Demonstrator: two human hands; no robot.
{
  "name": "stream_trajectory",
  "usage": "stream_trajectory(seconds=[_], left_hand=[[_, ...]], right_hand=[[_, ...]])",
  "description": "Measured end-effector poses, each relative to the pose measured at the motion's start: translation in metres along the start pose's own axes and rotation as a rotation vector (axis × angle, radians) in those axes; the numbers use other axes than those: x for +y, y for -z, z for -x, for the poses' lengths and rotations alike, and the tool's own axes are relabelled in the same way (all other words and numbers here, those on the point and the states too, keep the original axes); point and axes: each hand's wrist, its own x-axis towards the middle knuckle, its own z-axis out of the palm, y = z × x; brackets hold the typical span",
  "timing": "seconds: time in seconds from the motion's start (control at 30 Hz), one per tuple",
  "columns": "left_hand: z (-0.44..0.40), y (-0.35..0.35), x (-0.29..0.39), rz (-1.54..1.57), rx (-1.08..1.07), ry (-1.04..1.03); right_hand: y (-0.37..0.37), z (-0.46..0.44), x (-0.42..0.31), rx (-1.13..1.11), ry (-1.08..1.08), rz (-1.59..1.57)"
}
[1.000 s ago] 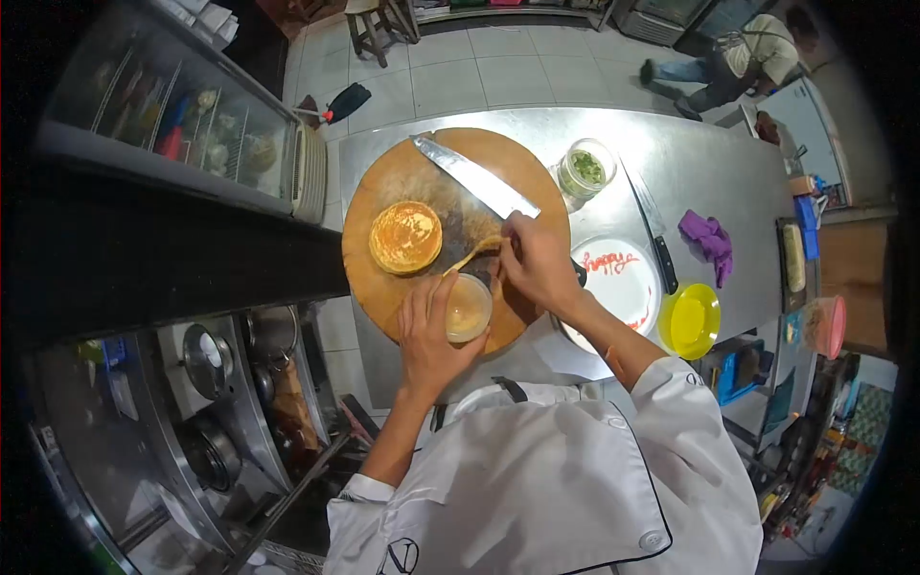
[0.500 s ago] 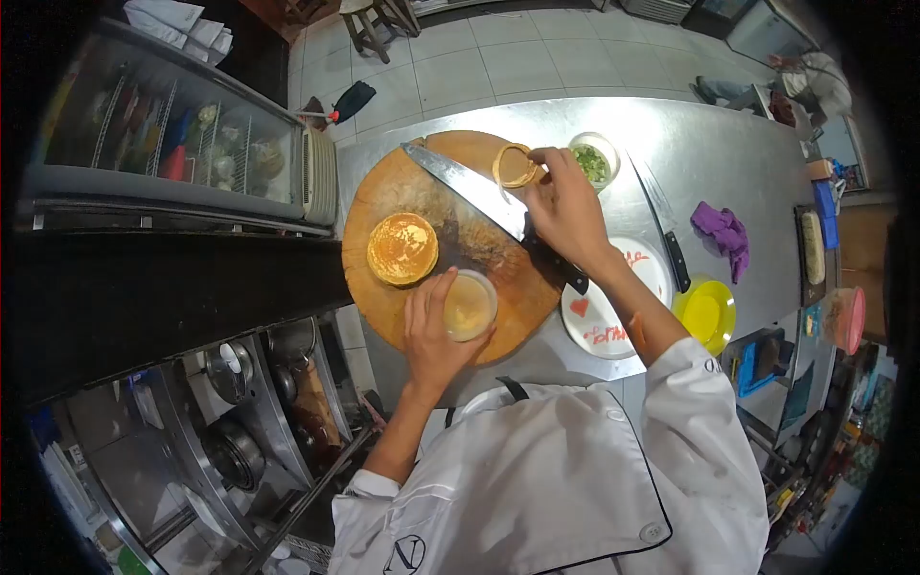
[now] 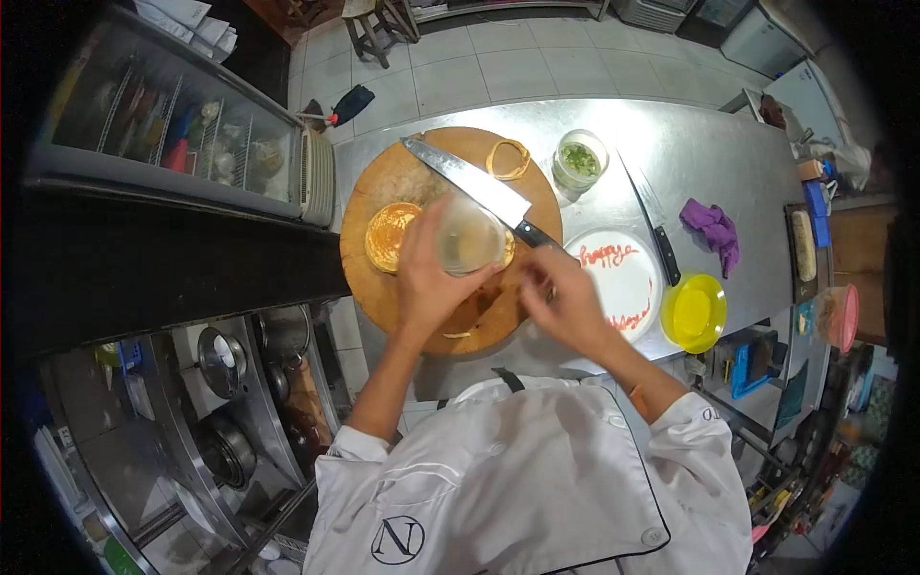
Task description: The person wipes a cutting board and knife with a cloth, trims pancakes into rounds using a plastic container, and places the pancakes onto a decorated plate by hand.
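My left hand (image 3: pixel 428 273) is wrapped round a clear round container (image 3: pixel 471 237), blurred, raised over the wooden board (image 3: pixel 383 311). Partly behind that hand lies a browned pancake (image 3: pixel 391 235); the edge of another round piece (image 3: pixel 509 247) shows right of the container. Near the board's right edge is my right hand (image 3: pixel 565 297), its fingers bent and blurred beside the black handle of a large knife (image 3: pixel 479 190). Whether it holds anything is unclear. A thin ring of trimmed pancake (image 3: pixel 508 160) lies at the board's top.
Right of the board are a tub of chopped greens (image 3: pixel 579 159), a white plate with red lettering (image 3: pixel 618 278), a second knife (image 3: pixel 655 230), a purple cloth (image 3: pixel 710 233) and a yellow bowl (image 3: pixel 694 313). A glass-front fridge (image 3: pixel 182 120) stands at left.
The trimmed ring was let go at the board's top. My right hand has come back down toward me. My left hand has lifted the container up over the board, and a round piece now shows beside it.
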Motion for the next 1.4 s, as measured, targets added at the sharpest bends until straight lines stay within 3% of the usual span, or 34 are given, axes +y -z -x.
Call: stream_trajectory(seconds=[0.07,0.1,0.17,0.3,0.4,0.57,0.8,0.97,1.0,1.07,1.2,1.27,1.4], left_hand=[[0.006,0.022,-0.005,0.174,0.092,0.081],[0.009,0.035,-0.003,0.175,0.096,0.080],[0.019,0.063,0.004,0.159,0.150,0.206],[0.050,0.091,-0.003,0.123,0.221,0.202],[0.081,0.101,-0.012,0.126,0.262,0.249],[0.127,0.107,-0.024,0.104,0.339,0.356],[0.150,0.094,-0.021,0.204,0.285,0.460],[0.156,0.093,-0.022,0.158,0.318,0.419],[0.158,0.093,-0.021,0.160,0.329,0.424],[0.162,0.095,-0.021,0.166,0.342,0.466],[0.174,0.098,-0.027,0.089,0.353,0.484],[0.176,0.103,-0.023,0.145,0.358,0.505],[0.174,0.114,-0.011,0.125,0.389,0.507]], right_hand=[[-0.026,0.016,0.012,-0.308,0.087,-0.018],[-0.039,0.020,0.009,-0.310,0.091,-0.016],[-0.063,0.026,0.001,-0.385,0.298,0.109],[-0.094,0.030,0.019,-0.404,0.472,0.273],[-0.088,0.022,0.029,-0.415,0.416,0.282],[-0.049,-0.020,0.012,-0.076,0.246,0.374],[-0.096,-0.125,0.012,-0.246,0.180,0.256],[-0.126,-0.168,0.008,-0.464,0.072,0.385],[-0.128,-0.166,0.006,-0.473,0.080,0.389],[-0.132,-0.157,0.002,-0.267,0.181,0.282],[-0.129,-0.148,-0.011,-0.339,0.123,0.182],[-0.119,-0.135,-0.026,-0.355,0.053,-0.081],[-0.098,-0.099,-0.044,-0.426,0.123,-0.085]])
